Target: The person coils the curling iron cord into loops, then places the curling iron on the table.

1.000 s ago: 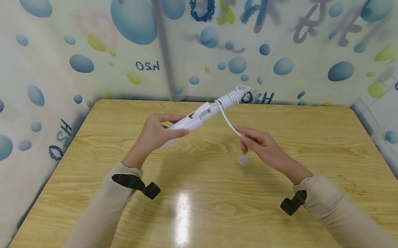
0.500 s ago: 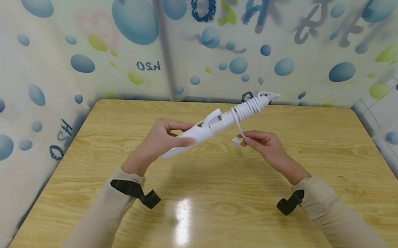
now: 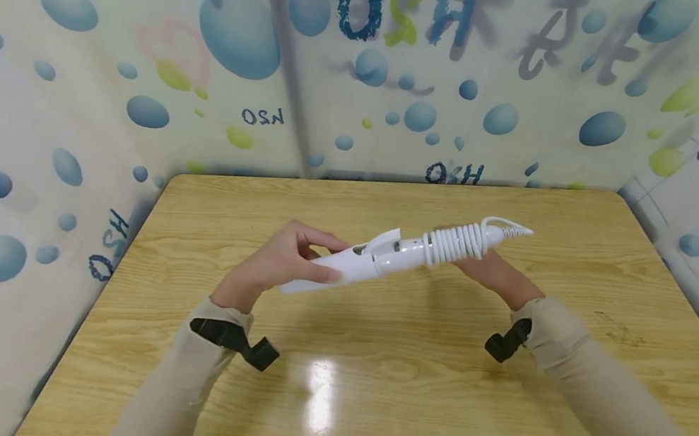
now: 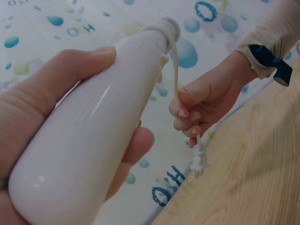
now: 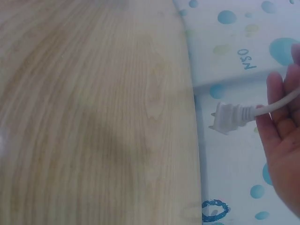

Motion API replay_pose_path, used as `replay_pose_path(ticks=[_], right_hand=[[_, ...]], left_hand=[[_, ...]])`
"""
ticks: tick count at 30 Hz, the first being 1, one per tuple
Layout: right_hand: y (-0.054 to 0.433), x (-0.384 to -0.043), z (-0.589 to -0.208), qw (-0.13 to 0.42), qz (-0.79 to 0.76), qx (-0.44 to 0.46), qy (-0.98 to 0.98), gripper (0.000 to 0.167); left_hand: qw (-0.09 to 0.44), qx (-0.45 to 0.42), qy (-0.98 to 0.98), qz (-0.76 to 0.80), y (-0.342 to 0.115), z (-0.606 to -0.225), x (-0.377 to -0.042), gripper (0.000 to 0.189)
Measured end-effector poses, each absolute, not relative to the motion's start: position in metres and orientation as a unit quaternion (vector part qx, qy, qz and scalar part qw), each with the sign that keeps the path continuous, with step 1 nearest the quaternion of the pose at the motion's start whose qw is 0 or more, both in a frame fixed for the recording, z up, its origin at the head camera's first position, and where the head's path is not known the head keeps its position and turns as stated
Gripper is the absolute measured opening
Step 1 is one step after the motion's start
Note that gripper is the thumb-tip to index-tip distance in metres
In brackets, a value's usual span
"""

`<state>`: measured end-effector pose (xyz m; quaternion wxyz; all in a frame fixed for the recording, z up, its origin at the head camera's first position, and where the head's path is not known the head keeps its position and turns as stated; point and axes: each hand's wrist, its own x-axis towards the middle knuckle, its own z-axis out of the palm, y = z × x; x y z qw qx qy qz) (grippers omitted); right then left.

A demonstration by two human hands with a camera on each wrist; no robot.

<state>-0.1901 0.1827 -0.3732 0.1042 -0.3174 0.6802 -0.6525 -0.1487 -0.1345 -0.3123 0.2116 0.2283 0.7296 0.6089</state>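
Note:
A white wand-like appliance, apparently a hair curling iron (image 3: 354,265), is held above the table, its wound end pointing right. My left hand (image 3: 284,261) grips its smooth rounded end, thumb on the near side. Several turns of white power cord (image 3: 457,245) wrap the other end, below a ribbed tip. A raised lever stands midway along the body. My right hand (image 4: 211,96) pinches the cord's loose part between thumb and fingers; in the head view the wound end largely hides this hand. A two-pin plug (image 5: 227,117) dangles from the cord below its fingers.
A wooden table (image 3: 372,362) lies below both hands. Its back edge meets a wall covering (image 3: 365,127) patterned with bubbles and letters. A black wrist camera (image 3: 261,353) sits on the left sleeve, another camera (image 3: 506,341) on the right.
The appliance has swung from a steep slant to nearly level, its wound end moving right and down. My right hand, earlier in front with the cord, is now mostly behind the wound end.

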Motion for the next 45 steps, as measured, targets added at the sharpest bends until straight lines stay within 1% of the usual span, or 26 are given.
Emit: replay_pose_path(ticks=[1, 3, 4, 6, 8, 10, 14, 20, 24, 28, 33, 36, 41, 45], right_hand=[[0.183, -0.194, -0.374, 0.115, -0.659, -0.340, 0.661, 0.006], [0.182, -0.200, -0.373, 0.137, -0.642, -0.371, 0.657, 0.010], [0.180, -0.203, -0.372, 0.154, -0.641, -0.379, 0.649, 0.009], [0.178, -0.204, -0.367, 0.184, -0.622, -0.365, 0.668, 0.008], [0.176, -0.203, -0.362, 0.195, -0.581, -0.377, 0.694, 0.013], [0.175, -0.203, -0.359, 0.212, -0.563, -0.401, 0.691, 0.015], [0.173, -0.205, -0.353, 0.236, -0.527, -0.431, 0.693, 0.013], [0.173, -0.206, -0.346, 0.283, -0.490, -0.434, 0.701, 0.010], [0.176, -0.207, -0.343, 0.293, -0.477, -0.410, 0.720, 0.007], [0.178, -0.207, -0.340, 0.286, -0.457, -0.387, 0.748, 0.007], [0.176, -0.205, -0.333, 0.276, -0.431, -0.373, 0.774, 0.008], [0.175, -0.203, -0.328, 0.256, -0.416, -0.364, 0.793, 0.010], [0.177, -0.198, -0.320, 0.207, -0.384, -0.344, 0.832, 0.016], [0.174, -0.190, -0.314, 0.194, -0.370, -0.341, 0.843, 0.025]], left_hand=[[0.220, 0.242, 0.725, 0.607, -0.135, -0.313, -0.149, 0.041], [0.234, 0.270, 0.714, 0.603, -0.135, -0.313, -0.148, 0.042], [0.240, 0.282, 0.709, 0.600, -0.136, -0.313, -0.147, 0.042], [0.254, 0.303, 0.699, 0.596, -0.136, -0.313, -0.147, 0.042], [0.269, 0.319, 0.692, 0.589, -0.137, -0.314, -0.147, 0.040], [0.281, 0.334, 0.690, 0.577, -0.137, -0.314, -0.147, 0.039], [0.301, 0.357, 0.694, 0.548, -0.136, -0.315, -0.146, 0.037], [0.330, 0.362, 0.710, 0.507, -0.136, -0.323, -0.147, 0.035], [0.331, 0.348, 0.730, 0.487, -0.138, -0.329, -0.149, 0.034], [0.317, 0.328, 0.761, 0.461, -0.138, -0.335, -0.151, 0.033], [0.284, 0.323, 0.796, 0.425, -0.132, -0.341, -0.153, 0.032], [0.245, 0.301, 0.828, 0.405, -0.128, -0.344, -0.155, 0.034], [0.164, 0.217, 0.884, 0.381, -0.125, -0.345, -0.156, 0.037], [0.122, 0.166, 0.897, 0.391, -0.126, -0.345, -0.156, 0.038]])
